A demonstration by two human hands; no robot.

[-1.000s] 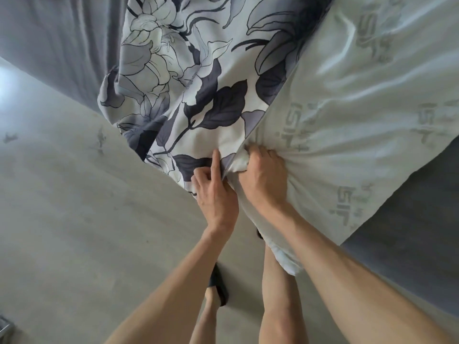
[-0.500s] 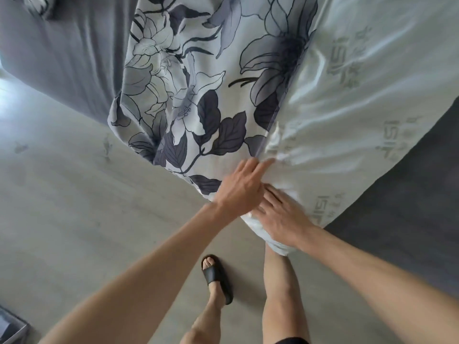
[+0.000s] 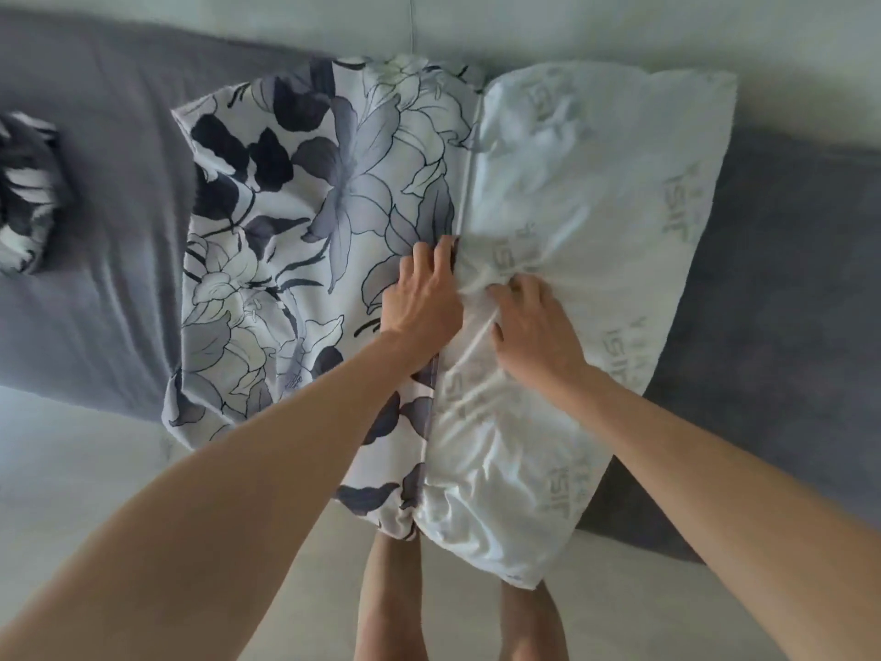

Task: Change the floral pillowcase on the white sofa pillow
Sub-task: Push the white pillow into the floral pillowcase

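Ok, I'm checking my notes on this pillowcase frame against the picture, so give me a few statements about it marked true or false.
1. The floral pillowcase covers only part of the white pillow. True.
2. The left hand lies at the open edge of the pillowcase. True.
3. The right hand rests on the floral fabric. False: it rests on the bare white pillow, beside the pillowcase edge.
4. The pillow lies on the floor. False: it lies on the grey sofa seat, with its near end hanging over the front edge.
5. Another piece of floral fabric lies on the seat at far left. True.
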